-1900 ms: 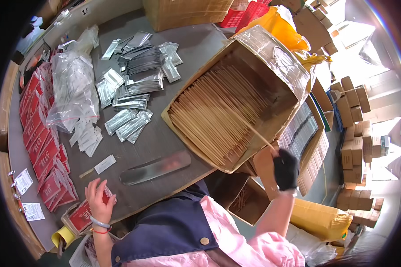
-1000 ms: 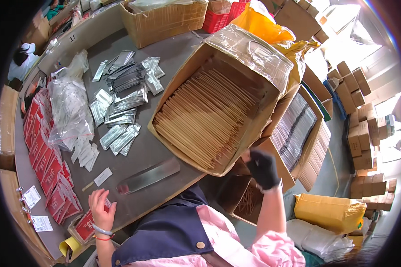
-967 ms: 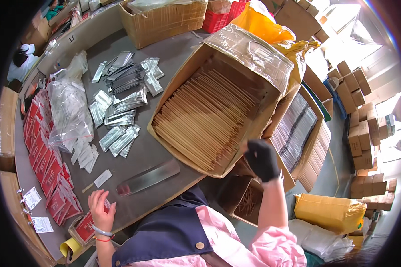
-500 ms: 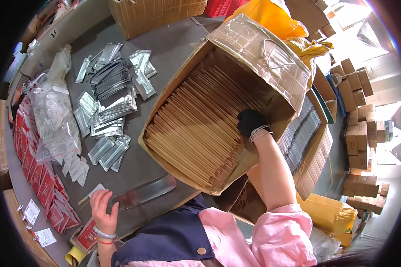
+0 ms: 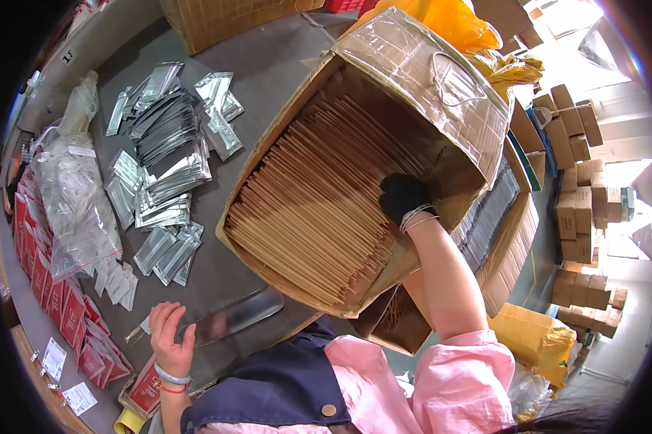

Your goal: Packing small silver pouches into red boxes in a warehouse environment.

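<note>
A large open cardboard box (image 5: 442,65) stands tilted toward me, packed with thin light-brown flat pieces (image 5: 311,210) standing on edge. My right hand (image 5: 404,199), in a black glove, reaches into the box against the right side of these pieces. Its fingers are turned away and dark, so what they hold, if anything, is hidden. My bare left hand (image 5: 170,340) hovers over the table's near side with fingers apart, holding nothing. Beside it lies a long, glossy see-through strip (image 5: 243,315). A red-faced pack (image 5: 147,387) is under my left wrist.
Silver sachets (image 5: 170,173) lie piled on the grey table (image 5: 239,54). Farther left are a clear plastic bag (image 5: 76,195) and red packets (image 5: 69,318). Another box (image 5: 485,217) holding grey flat pieces stands right of the tilted one. Stacked cartons (image 5: 579,217) line the far right.
The view has shifted slightly, so the table items sit farther left. My right hand stays in the box, its glove a little higher and farther left. My left hand remains open beside the strip.
</note>
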`<state>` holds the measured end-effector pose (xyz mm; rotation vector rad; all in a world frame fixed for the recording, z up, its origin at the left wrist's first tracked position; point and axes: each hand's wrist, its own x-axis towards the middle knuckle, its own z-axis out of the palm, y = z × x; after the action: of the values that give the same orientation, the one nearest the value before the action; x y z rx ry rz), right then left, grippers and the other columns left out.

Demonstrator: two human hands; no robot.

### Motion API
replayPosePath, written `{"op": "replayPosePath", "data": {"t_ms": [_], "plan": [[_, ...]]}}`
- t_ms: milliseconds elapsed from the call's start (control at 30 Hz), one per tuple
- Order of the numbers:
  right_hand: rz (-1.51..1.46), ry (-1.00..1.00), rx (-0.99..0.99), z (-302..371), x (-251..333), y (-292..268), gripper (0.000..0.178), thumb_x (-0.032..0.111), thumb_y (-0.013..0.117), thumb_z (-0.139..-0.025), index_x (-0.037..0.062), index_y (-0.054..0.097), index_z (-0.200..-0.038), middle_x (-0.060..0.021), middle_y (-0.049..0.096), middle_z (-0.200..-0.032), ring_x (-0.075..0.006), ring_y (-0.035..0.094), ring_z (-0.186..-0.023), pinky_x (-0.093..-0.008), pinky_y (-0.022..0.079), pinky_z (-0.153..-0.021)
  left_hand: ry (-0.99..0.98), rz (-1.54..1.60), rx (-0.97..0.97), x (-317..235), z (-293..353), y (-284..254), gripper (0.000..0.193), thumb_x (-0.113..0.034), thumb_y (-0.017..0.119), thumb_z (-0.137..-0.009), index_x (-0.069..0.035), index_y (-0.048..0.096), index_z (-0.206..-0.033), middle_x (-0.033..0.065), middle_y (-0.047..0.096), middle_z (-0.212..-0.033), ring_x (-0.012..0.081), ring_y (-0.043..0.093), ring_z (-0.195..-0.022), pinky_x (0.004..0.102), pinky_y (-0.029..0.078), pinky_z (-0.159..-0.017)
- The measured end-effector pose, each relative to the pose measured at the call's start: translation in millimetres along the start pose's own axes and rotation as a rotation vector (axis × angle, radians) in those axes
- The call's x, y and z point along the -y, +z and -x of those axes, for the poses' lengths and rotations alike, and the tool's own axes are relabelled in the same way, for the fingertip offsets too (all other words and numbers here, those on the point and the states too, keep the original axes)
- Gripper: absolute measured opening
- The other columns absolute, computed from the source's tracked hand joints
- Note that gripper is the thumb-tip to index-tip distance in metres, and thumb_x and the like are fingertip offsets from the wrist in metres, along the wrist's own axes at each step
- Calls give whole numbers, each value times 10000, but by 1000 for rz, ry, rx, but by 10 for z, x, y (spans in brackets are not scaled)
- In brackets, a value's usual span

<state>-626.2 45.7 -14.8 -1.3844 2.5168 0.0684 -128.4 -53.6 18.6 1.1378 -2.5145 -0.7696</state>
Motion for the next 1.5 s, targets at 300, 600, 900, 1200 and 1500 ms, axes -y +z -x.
{"op": "replayPosePath", "data": {"t_ms": [300,600,900,1200,1500], "plan": [[-142,3,-123,126,-132,-162,84,139,577,-766,74,608,-810,-186,648,-838,-394,626,-824,-465,508,-724,-9,3,-4,46,22,-21,341,-67,684,-760,-5,638,-1092,149,622,-1153,371,559,-1131,467,396,-1044],[-235,-68,-75,183,-136,-130,105,109,595,-733,73,621,-828,-183,647,-801,-369,633,-806,-437,513,-721,0,52,12,11,-35,35,343,-81,683,-769,-11,637,-1102,150,625,-1148,372,564,-1129,464,411,-1029],[-436,11,-47,652,184,-599,100,100,645,-792,39,631,-870,-123,644,-745,-247,666,-763,-352,520,-690,1,19,2,28,27,-9,335,-97,685,-789,-11,634,-1109,153,627,-1149,375,570,-1119,462,426,-1005],[-1217,454,-48,3595,299,863,104,-18,708,-831,17,646,-907,-35,669,-852,-132,637,-823,-284,518,-740,119,27,-17,-33,-6,0,318,-72,681,-787,2,635,-1093,159,633,-1117,373,580,-1076,456,436,-986],[-331,969,-98,6405,-1162,3682,245,190,613,-807,23,671,-978,-160,698,-985,-327,668,-934,-403,523,-834,150,18,-11,81,200,-30,318,-71,683,-784,-1,640,-1091,161,635,-1112,363,586,-1060,450,450,-965]]}}
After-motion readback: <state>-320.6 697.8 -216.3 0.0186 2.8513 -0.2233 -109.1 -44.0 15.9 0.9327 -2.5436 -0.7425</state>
